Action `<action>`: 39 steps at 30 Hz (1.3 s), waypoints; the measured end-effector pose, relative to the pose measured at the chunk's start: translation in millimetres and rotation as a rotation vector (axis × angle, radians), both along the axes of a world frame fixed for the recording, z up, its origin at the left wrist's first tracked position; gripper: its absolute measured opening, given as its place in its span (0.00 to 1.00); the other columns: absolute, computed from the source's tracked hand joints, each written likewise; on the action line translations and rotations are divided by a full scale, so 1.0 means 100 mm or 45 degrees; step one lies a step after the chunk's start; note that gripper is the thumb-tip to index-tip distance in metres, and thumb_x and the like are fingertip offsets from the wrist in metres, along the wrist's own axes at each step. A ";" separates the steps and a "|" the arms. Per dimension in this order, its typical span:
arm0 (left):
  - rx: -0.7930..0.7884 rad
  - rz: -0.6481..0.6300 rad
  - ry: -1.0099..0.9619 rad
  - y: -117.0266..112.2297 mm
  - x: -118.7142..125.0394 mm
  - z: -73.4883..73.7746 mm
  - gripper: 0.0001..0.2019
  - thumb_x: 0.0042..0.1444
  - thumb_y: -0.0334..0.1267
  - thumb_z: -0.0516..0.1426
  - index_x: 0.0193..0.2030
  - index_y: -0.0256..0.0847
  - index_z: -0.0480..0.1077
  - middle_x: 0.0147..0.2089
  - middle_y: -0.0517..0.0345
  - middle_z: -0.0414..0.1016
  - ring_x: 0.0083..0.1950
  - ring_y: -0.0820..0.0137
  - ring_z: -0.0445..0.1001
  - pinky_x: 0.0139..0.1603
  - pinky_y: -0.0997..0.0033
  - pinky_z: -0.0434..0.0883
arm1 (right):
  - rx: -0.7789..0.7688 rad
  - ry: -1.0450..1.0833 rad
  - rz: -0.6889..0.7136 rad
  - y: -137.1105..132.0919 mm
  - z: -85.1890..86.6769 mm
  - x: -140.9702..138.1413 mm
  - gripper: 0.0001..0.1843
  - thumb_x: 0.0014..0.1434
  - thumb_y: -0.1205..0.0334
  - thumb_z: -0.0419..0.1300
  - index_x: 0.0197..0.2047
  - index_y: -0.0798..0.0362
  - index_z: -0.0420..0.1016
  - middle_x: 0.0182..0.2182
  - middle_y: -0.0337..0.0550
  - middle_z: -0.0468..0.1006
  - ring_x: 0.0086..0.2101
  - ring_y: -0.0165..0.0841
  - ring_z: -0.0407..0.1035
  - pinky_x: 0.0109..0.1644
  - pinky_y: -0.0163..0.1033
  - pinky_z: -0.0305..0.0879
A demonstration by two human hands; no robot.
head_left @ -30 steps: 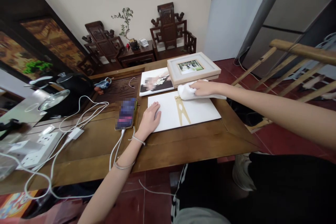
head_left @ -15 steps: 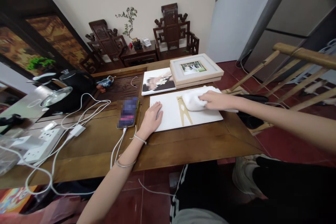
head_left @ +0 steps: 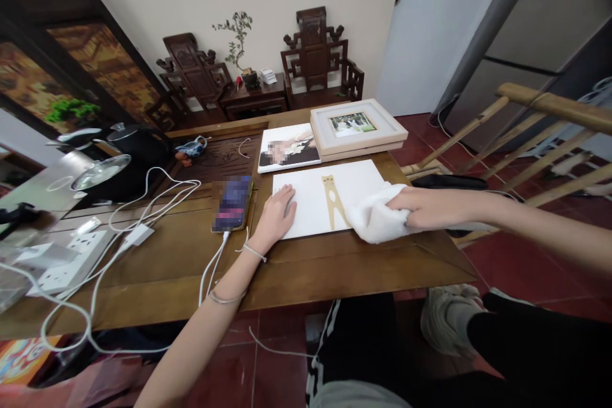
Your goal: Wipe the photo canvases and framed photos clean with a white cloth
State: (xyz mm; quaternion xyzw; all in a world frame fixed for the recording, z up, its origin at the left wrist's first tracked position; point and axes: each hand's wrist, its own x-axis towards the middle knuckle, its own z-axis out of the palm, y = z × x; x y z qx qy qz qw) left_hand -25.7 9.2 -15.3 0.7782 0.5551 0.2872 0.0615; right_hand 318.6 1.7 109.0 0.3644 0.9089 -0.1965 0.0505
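Observation:
A white rectangular board or book (head_left: 306,201) with a tan long-legged cat figure (head_left: 331,197) printed on it lies flat on the wooden table (head_left: 306,274). My left hand (head_left: 277,210) rests with fingers stretched out on its left edge. In my right hand (head_left: 415,205) is a bunched white cloth (head_left: 377,213), gripped by closed fingers over the lower right corner of the white board. The cloth hides that corner and hangs partly past the front edge.
Behind the board lie a photo book (head_left: 289,146) and stacked pale picture frames (head_left: 396,132). Left of my hand is a phone (head_left: 233,204) on a charging cable. Farther left are a power strip (head_left: 71,261), loose white cords and a dark kettle (head_left: 138,146). A bamboo chair (head_left: 549,102) stands right.
My right hand has moved the cloth from the board's upper right part towards me, down to its lower right corner. My left hand has stayed in place.

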 end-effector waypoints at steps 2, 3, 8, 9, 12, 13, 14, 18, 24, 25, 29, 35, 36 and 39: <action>0.005 0.003 0.002 0.00 0.00 0.00 0.19 0.64 0.36 0.51 0.59 0.38 0.71 0.67 0.43 0.69 0.71 0.54 0.63 0.71 0.43 0.61 | -0.110 0.019 0.009 0.17 -0.02 -0.02 0.10 0.43 0.76 0.52 0.26 0.51 0.65 0.30 0.44 0.74 0.34 0.38 0.69 0.37 0.40 0.63; 0.003 0.006 0.005 0.00 0.01 0.00 0.19 0.65 0.36 0.50 0.60 0.38 0.71 0.67 0.42 0.69 0.71 0.54 0.63 0.71 0.43 0.61 | -0.124 0.023 -0.003 0.26 -0.03 -0.03 0.09 0.43 0.75 0.52 0.26 0.51 0.64 0.30 0.44 0.73 0.34 0.39 0.69 0.38 0.41 0.62; -0.032 0.006 0.025 -0.01 0.01 0.02 0.20 0.65 0.36 0.50 0.60 0.33 0.70 0.68 0.38 0.67 0.71 0.52 0.63 0.70 0.41 0.60 | 0.050 0.036 -0.105 0.68 -0.17 -0.26 0.08 0.44 0.72 0.52 0.25 0.49 0.57 0.28 0.45 0.72 0.33 0.39 0.67 0.36 0.41 0.59; -0.036 0.008 0.022 -0.01 0.01 0.02 0.20 0.64 0.35 0.50 0.60 0.33 0.70 0.68 0.38 0.67 0.71 0.52 0.62 0.71 0.41 0.60 | 0.105 0.064 -0.136 0.74 -0.20 -0.34 0.07 0.45 0.72 0.52 0.26 0.50 0.58 0.29 0.46 0.73 0.34 0.40 0.67 0.37 0.41 0.59; -0.041 0.022 0.001 -0.01 0.02 0.02 0.20 0.64 0.35 0.50 0.60 0.34 0.70 0.68 0.39 0.67 0.71 0.53 0.62 0.71 0.42 0.60 | 0.242 0.137 -0.184 0.82 -0.26 -0.61 0.07 0.48 0.72 0.51 0.30 0.51 0.62 0.34 0.50 0.75 0.37 0.41 0.68 0.38 0.40 0.59; -0.040 0.026 -0.006 -0.01 0.02 0.02 0.20 0.64 0.35 0.50 0.60 0.35 0.70 0.68 0.40 0.67 0.71 0.53 0.62 0.71 0.42 0.60 | 0.260 0.142 -0.174 0.82 -0.27 -0.71 0.07 0.49 0.72 0.51 0.31 0.51 0.63 0.35 0.51 0.76 0.38 0.41 0.68 0.39 0.40 0.59; -0.040 0.028 -0.010 -0.01 0.02 0.02 0.20 0.64 0.36 0.51 0.61 0.36 0.69 0.68 0.40 0.67 0.71 0.53 0.63 0.71 0.42 0.60 | 0.265 0.138 -0.152 0.81 -0.28 -0.79 0.08 0.50 0.72 0.50 0.33 0.52 0.65 0.36 0.52 0.77 0.39 0.42 0.69 0.41 0.40 0.60; -0.041 0.025 -0.007 -0.01 0.02 0.03 0.21 0.64 0.36 0.50 0.62 0.36 0.68 0.68 0.41 0.66 0.72 0.54 0.62 0.71 0.43 0.59 | 0.240 0.053 -0.103 0.69 -0.35 -1.02 0.13 0.51 0.75 0.50 0.39 0.54 0.68 0.46 0.60 0.76 0.49 0.48 0.69 0.49 0.48 0.62; -0.033 0.013 0.001 -0.01 0.02 0.02 0.21 0.65 0.36 0.50 0.62 0.34 0.68 0.68 0.39 0.66 0.72 0.53 0.62 0.71 0.43 0.60 | 0.226 0.001 0.087 0.20 -0.46 -1.02 0.24 0.51 0.81 0.49 0.48 0.55 0.71 0.64 0.64 0.65 0.70 0.55 0.43 0.60 0.73 0.55; -0.028 0.013 -0.003 -0.01 0.02 0.02 0.21 0.65 0.36 0.50 0.62 0.35 0.68 0.68 0.40 0.66 0.72 0.53 0.62 0.71 0.43 0.60 | 0.220 -0.005 0.124 0.08 -0.45 -1.00 0.25 0.51 0.82 0.48 0.48 0.55 0.71 0.66 0.62 0.63 0.71 0.55 0.39 0.61 0.75 0.53; -0.030 0.012 -0.017 -0.01 0.02 0.01 0.20 0.65 0.36 0.50 0.61 0.35 0.69 0.68 0.40 0.67 0.71 0.52 0.62 0.71 0.43 0.59 | 0.183 -0.004 0.222 -0.37 -0.39 -0.91 0.27 0.51 0.84 0.46 0.48 0.54 0.72 0.70 0.55 0.58 0.71 0.55 0.37 0.61 0.77 0.54; -0.033 0.024 -0.015 -0.01 0.02 0.00 0.20 0.64 0.36 0.50 0.62 0.36 0.69 0.69 0.41 0.66 0.72 0.54 0.62 0.71 0.43 0.59 | -0.027 0.028 0.218 -0.59 -0.28 -0.78 0.21 0.50 0.82 0.48 0.41 0.53 0.73 0.61 0.59 0.70 0.70 0.50 0.44 0.64 0.67 0.58; -0.036 0.025 -0.015 -0.01 0.02 0.00 0.21 0.64 0.36 0.50 0.62 0.36 0.68 0.69 0.40 0.66 0.72 0.54 0.62 0.71 0.43 0.59 | -0.047 0.035 0.209 -0.58 -0.27 -0.76 0.21 0.50 0.82 0.49 0.41 0.53 0.73 0.61 0.60 0.70 0.70 0.49 0.44 0.64 0.66 0.58; -0.049 0.027 -0.021 -0.01 0.02 0.00 0.21 0.64 0.36 0.50 0.62 0.35 0.68 0.69 0.40 0.65 0.72 0.53 0.61 0.71 0.41 0.58 | -0.045 0.054 0.181 -0.48 -0.28 -0.72 0.20 0.50 0.82 0.49 0.40 0.53 0.72 0.63 0.61 0.68 0.69 0.49 0.48 0.65 0.65 0.55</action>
